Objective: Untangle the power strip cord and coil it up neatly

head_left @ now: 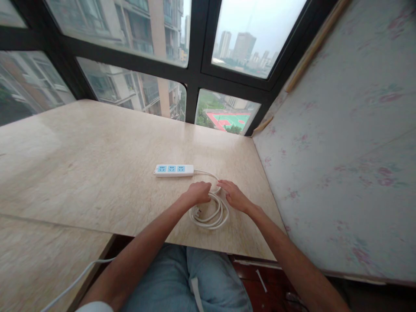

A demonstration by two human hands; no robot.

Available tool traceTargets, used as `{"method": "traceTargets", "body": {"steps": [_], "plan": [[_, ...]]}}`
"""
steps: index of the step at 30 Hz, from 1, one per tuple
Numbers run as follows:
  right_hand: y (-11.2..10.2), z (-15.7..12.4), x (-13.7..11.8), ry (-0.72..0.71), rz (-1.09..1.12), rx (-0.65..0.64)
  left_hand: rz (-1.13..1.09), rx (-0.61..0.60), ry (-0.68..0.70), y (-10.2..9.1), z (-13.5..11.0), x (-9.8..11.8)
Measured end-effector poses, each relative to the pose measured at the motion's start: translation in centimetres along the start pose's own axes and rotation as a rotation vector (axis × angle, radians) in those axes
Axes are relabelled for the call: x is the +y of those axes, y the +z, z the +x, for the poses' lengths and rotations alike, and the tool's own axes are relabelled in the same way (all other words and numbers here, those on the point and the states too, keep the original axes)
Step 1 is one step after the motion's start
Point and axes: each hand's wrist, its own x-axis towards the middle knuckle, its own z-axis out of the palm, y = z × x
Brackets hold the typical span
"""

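A white power strip (pixel 174 170) with three blue sockets lies on the beige stone tabletop (pixel 97 173). Its white cable (pixel 211 216) runs right from the strip and lies coiled in loops near the table's front edge. My left hand (pixel 197 193) is closed over the upper left of the coil, fingers curled round the cable. My right hand (pixel 233 195) rests on the coil's upper right, fingers pressed together on the cable.
A large window with a dark frame (pixel 195 73) runs along the table's far side. A floral-patterned wall (pixel 341 151) stands to the right. Another white cable (pixel 74 281) hangs off the table's front edge at lower left. My jeans-clad legs (pixel 182 281) are below the table.
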Motion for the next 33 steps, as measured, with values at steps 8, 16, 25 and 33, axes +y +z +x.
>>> {"method": "traceTargets", "body": {"steps": [8,16,25,33], "plan": [[-1.0,5.5,1.3,-0.228,-0.295,-0.227,-0.04,-0.053,0.061,-0.2,-1.0,-0.9],[-3.0,6.3,2.4,-0.395,-0.336,-0.168,-0.633,-0.28,-0.121,-1.1,-4.0,-2.4],[-2.4,3.7,0.6,-0.376,-0.25,-0.008,-0.904,0.104,-0.202,-1.0,-5.3,-4.5],[-1.0,0.7,-0.9,-0.299,-0.197,0.015,-1.287,0.099,-0.349,-1.8,-6.6,-4.5]]}}
